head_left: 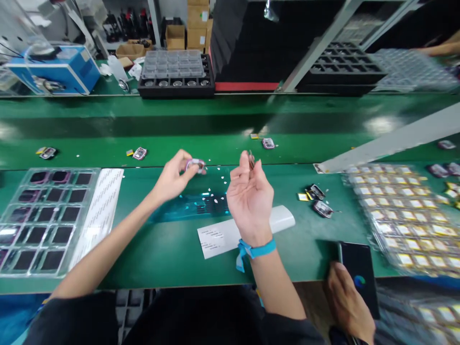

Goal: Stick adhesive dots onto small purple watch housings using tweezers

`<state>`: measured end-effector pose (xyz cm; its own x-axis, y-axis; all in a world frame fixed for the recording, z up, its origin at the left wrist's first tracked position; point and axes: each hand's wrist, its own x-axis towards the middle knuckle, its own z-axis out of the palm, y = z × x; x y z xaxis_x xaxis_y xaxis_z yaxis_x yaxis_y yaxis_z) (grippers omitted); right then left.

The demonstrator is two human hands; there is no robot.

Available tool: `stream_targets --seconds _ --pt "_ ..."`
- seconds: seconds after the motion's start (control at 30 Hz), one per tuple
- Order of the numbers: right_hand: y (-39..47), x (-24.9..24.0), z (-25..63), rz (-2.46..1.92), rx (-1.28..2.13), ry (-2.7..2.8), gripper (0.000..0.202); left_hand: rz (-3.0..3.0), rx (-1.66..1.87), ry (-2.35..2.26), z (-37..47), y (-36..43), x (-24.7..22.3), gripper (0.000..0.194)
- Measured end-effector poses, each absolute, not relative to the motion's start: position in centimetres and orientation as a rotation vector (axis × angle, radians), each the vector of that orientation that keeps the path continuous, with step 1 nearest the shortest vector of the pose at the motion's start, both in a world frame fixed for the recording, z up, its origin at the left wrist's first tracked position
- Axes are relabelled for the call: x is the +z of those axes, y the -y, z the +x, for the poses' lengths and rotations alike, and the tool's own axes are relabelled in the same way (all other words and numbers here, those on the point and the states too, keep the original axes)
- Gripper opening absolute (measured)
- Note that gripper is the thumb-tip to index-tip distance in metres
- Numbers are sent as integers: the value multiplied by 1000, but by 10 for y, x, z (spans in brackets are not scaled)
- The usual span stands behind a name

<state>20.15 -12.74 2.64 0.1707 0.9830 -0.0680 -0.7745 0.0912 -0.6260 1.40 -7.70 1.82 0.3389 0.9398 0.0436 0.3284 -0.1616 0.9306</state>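
Observation:
My left hand (pixel 176 177) pinches a small pink-rimmed part (pixel 196 165) between thumb and fingertips, above the front edge of the green conveyor belt (pixel 215 148). My right hand (pixel 249 199) is raised beside it, palm toward me, with a small thin dark piece (pixel 250 158) held at its fingertips. What that piece is I cannot tell. A blue band (pixel 256 249) circles the right wrist. Small white flecks lie on the green bench (pixel 172 249) under both hands.
A clear tray (pixel 46 215) of dark parts sits left, a stack of trays (pixel 406 215) with yellow-marked parts right. Loose parts (pixel 322 208) and a paper slip (pixel 215 237) lie near. Another person's hand (pixel 348 306) holds a phone (pixel 359 278) at bottom right.

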Motion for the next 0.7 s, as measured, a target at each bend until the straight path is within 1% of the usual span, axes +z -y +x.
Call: stream_targets --seconds 0.07,0.17,0.23,0.3,0.4,0.47,0.53,0.6,0.7 --pt "124 22 204 -615 1334 503 22 1419 852 -910 21 135 25 23" --pt "122 23 203 -664 1201 644 28 1148 748 -801 37 207 31 37" --pt "123 26 196 -730 1039 710 31 997 761 -772 48 237 31 38" --pt "125 31 187 -820 829 791 33 891 833 -818 56 252 30 35" --pt "130 39 179 -916 485 1100 27 750 933 -875 64 259 27 32" --pt "132 42 181 -895 274 1409 22 713 957 -889 64 254 26 35" --pt "134 44 187 -831 138 1633 22 750 980 -925 61 243 27 40" --pt "135 44 194 -828 148 1692 25 816 998 -954 54 225 30 42" --pt "140 41 201 -907 293 1745 28 898 974 -914 37 192 34 39"
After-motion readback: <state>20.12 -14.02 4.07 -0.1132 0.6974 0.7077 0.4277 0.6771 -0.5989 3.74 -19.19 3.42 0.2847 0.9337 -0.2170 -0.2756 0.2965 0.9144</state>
